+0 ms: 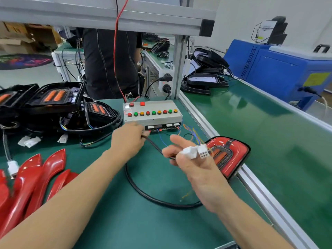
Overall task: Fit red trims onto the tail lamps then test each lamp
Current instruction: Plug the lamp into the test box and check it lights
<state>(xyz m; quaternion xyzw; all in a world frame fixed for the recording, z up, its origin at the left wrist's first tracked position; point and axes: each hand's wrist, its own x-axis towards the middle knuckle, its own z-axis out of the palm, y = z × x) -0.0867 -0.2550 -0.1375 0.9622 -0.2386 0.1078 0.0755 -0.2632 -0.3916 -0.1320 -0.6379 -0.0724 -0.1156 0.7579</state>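
A tail lamp with its red trim fitted (pixel 231 155) lies at the bench's right edge, by the aluminium rail. Its black cable (pixel 143 193) loops over the green mat. My left hand (pixel 128 139) pinches that cable just in front of the grey test box (pixel 152 114), which carries rows of red, green and yellow buttons. My right hand (pixel 190 159) holds two white connectors (pixel 196 151) side by side, next to the lamp; coloured wires run from the box to one of them. Loose red trims (pixel 34 178) lie at the near left.
Several black tail lamps without trims (pixel 53 99) are heaped at the back left, with white plugs trailing. A green conveyor belt (pixel 269 123) runs along the right, more lamps at its far end. A person in black stands behind the bench. A blue machine (pixel 287 69) sits far right.
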